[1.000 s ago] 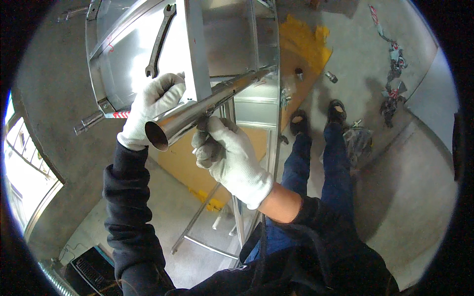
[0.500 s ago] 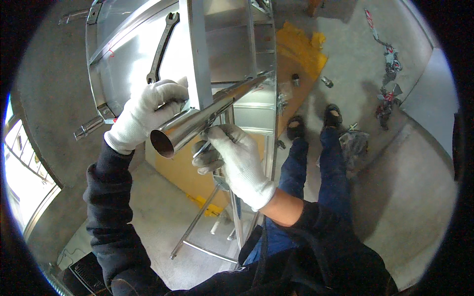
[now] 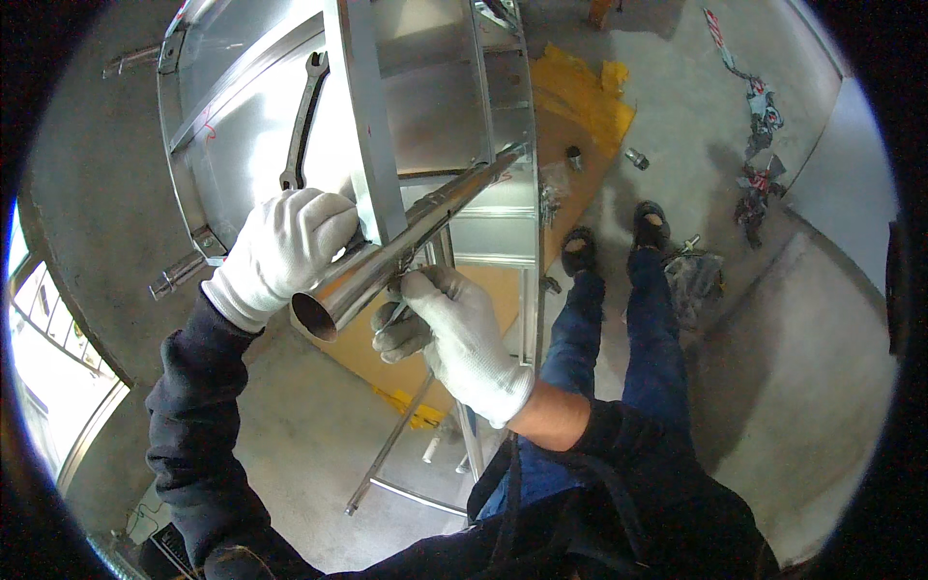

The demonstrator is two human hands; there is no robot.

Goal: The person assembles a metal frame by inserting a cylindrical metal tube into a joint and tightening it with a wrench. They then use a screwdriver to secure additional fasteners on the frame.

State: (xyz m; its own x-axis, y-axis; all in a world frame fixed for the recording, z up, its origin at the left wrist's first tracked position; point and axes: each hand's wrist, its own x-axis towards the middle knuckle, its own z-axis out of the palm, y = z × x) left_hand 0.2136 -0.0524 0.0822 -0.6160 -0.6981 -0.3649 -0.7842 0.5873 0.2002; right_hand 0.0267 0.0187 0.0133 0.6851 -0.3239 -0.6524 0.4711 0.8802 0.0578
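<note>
A shiny round steel tube [image 3: 425, 232] runs slantwise along the edge of a metal frame, its open end toward me. My left hand [image 3: 295, 242], in a white glove, is closed beside the foot of a flat upright metal bar [image 3: 367, 126], just left of the tube; what its fingers grip is hidden. Below the tube, my gloved right hand [image 3: 449, 319] pinches a thin shiny metal piece, mostly covered by the fingers. An open-ended wrench [image 3: 307, 116] lies on the sheet-metal panel [image 3: 251, 126] beyond my left hand.
Metal legs [image 3: 391, 445] stand below the frame. On the floor are brown board [image 3: 570, 193], yellow sheeting [image 3: 590, 87], small metal fittings [image 3: 636, 158], a clear plastic bag [image 3: 694, 290] and crumpled wrapping [image 3: 759, 184]. A bright window [image 3: 58, 358] is at the left.
The view has shifted slightly, with the frame and wrench now a little further left and lower. My left hand has rolled over, its back now more toward me. The right hand keeps its pinch.
</note>
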